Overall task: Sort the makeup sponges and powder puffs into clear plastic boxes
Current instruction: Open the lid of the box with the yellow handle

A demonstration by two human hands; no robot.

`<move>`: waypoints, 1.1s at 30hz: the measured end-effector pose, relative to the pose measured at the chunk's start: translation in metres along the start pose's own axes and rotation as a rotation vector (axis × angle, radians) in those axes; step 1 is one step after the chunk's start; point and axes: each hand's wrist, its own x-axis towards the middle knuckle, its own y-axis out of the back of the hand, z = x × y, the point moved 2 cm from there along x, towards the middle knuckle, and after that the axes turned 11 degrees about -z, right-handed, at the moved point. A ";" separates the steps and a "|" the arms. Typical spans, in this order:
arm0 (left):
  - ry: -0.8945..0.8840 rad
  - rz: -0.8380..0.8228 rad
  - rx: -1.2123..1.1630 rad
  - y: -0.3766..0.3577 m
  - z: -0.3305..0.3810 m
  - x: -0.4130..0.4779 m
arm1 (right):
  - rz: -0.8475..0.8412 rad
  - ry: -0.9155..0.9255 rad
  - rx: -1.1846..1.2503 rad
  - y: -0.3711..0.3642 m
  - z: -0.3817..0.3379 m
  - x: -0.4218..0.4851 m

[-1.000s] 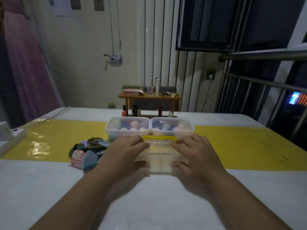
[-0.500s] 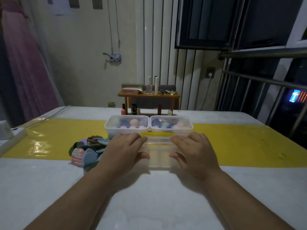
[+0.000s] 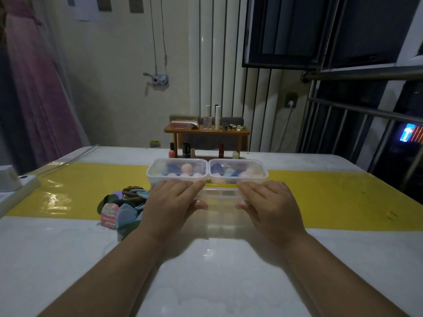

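Observation:
Two clear plastic boxes stand side by side on the yellow strip: the left box (image 3: 178, 171) and the right box (image 3: 238, 172), both holding pink, blue and teal makeup sponges. In front of them lies a third clear box (image 3: 220, 195) with a yellow edge. My left hand (image 3: 170, 205) grips its left end and my right hand (image 3: 270, 205) grips its right end, fingers over the top and thumbs on the near side. A heap of flat powder puffs (image 3: 121, 207) in green, blue, pink and purple lies left of my left hand.
The white table (image 3: 206, 271) carries a yellow band (image 3: 332, 197) across its middle. A white power strip (image 3: 13, 184) sits at the left edge. Lipsticks (image 3: 186, 151) stand behind the boxes below a small wooden shelf (image 3: 207, 130). Metal railing (image 3: 366, 115) stands at right.
Both hands have slid slightly outward along the near box, which now shows more between them. The view has shifted a little; the boxes and puffs stay in place.

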 end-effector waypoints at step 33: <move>0.395 0.064 -0.689 0.007 -0.005 -0.008 | 0.091 -0.760 0.574 0.001 0.024 -0.008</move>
